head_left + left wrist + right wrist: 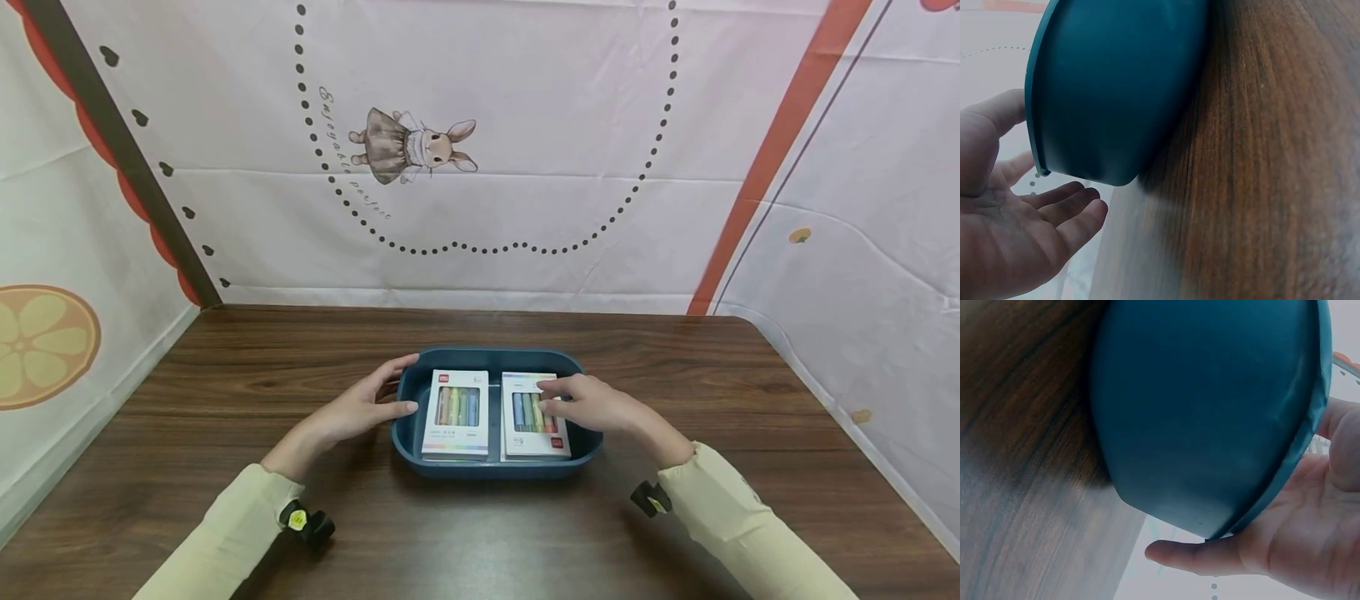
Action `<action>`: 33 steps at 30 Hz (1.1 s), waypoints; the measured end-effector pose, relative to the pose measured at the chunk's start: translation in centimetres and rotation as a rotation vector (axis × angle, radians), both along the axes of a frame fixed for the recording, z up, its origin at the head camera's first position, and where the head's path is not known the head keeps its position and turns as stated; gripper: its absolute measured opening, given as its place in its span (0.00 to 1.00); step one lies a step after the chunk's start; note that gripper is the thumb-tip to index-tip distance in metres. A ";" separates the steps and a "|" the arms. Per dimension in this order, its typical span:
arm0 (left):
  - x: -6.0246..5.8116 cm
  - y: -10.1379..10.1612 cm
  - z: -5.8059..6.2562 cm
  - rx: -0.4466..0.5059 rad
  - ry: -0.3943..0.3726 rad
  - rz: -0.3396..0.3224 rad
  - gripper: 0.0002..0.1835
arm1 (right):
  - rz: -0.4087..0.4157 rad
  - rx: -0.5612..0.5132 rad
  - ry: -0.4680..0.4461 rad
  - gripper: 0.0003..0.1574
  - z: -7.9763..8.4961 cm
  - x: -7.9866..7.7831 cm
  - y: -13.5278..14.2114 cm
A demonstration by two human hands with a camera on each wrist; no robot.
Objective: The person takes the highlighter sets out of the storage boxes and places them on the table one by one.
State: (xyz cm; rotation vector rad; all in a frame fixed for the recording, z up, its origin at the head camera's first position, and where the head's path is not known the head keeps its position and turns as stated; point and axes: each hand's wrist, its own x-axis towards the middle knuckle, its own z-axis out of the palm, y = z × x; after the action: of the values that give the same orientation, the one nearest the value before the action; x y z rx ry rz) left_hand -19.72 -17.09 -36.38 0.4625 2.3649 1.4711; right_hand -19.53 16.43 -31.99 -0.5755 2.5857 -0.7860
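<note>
On the table stands a blue oval plastic bin [487,471] holding two white boxes side by side, their windows showing coloured crayon-like sticks. At the bin's left end, my left hand [360,408] has its thumb and index finger at the rim. The left wrist view shows that hand's other fingers relaxed outside the wall [1110,94]. Beside it inside lies the left box [456,446]. My right hand [600,404] reaches over the right rim, thumb and fingertips extended over the face of the right box [517,446]. Its little finger [1191,556] stays outside the bin.
The brown wood-grain table [300,342] extends around the bin. A white printed cloth [525,108] with a rabbit picture hangs behind, and similar cloth borders both sides. A black strap-on camera [306,525] sits at the left wrist, another [651,498] at the right.
</note>
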 end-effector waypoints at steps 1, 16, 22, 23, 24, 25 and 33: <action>0.0 0.0 0.0 -0.007 -0.001 -0.001 0.35 | -0.004 0.000 0.000 0.27 0.0 0.0 0.0; -0.3 0.2 0.1 -0.054 -0.018 0.003 0.33 | -0.036 0.022 -0.005 0.26 0.2 0.1 0.0; -0.3 0.2 0.0 -0.052 -0.027 0.003 0.33 | 0.011 0.062 0.025 0.26 0.1 0.3 -0.6; -0.3 0.2 0.0 -0.050 -0.028 0.002 0.33 | 0.024 0.072 0.032 0.27 0.1 0.4 -0.8; -0.3 0.2 0.0 -0.047 -0.027 0.001 0.33 | 0.029 0.081 0.036 0.27 0.2 0.4 -0.9; -0.3 0.2 0.0 -0.045 -0.027 0.001 0.33 | 0.038 0.091 0.045 0.27 0.2 0.5 -1.0; -0.1 0.3 0.1 -0.034 -0.028 -0.001 0.34 | 0.034 0.187 0.111 0.27 0.3 0.9 -1.8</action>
State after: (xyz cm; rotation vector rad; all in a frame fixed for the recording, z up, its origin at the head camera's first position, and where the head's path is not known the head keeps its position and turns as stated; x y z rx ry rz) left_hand -19.81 -16.75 -36.26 0.4308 2.3637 1.4251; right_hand -18.68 14.64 -31.70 -0.6197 2.7042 -0.5066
